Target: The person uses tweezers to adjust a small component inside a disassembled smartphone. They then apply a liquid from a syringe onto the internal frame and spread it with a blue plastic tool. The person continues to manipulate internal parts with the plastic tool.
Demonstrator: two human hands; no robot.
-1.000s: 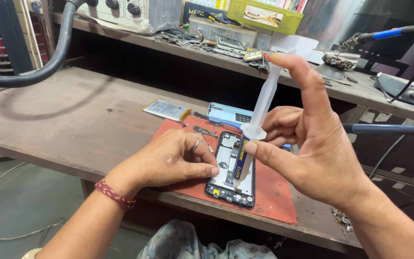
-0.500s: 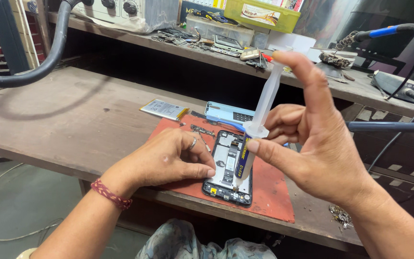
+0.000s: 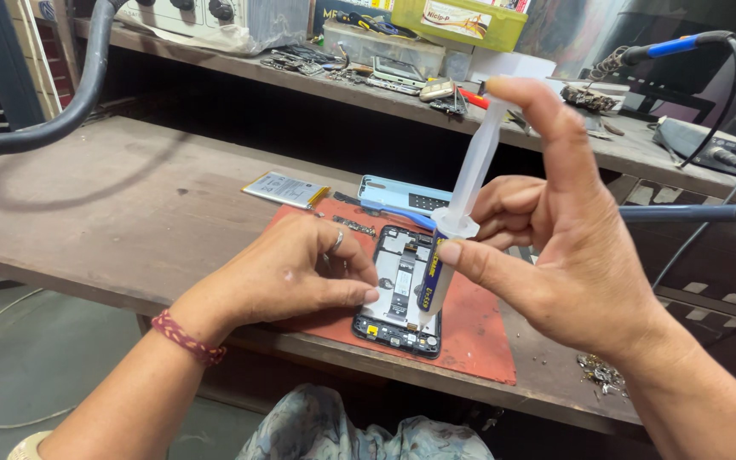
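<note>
Little has shifted since before: right hand (image 3: 581, 255) fingers grip the near-upright syringe (image 3: 457, 230), tip down on the phone (image 3: 399, 290) steadied by left hand (image 3: 287, 273) fingertips.

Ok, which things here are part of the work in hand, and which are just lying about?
In use: syringe in the right hand; opened phone steadied by the left hand; red mat.
Lying about: loose battery, blue back cover, yellow box, soldering iron.
</note>
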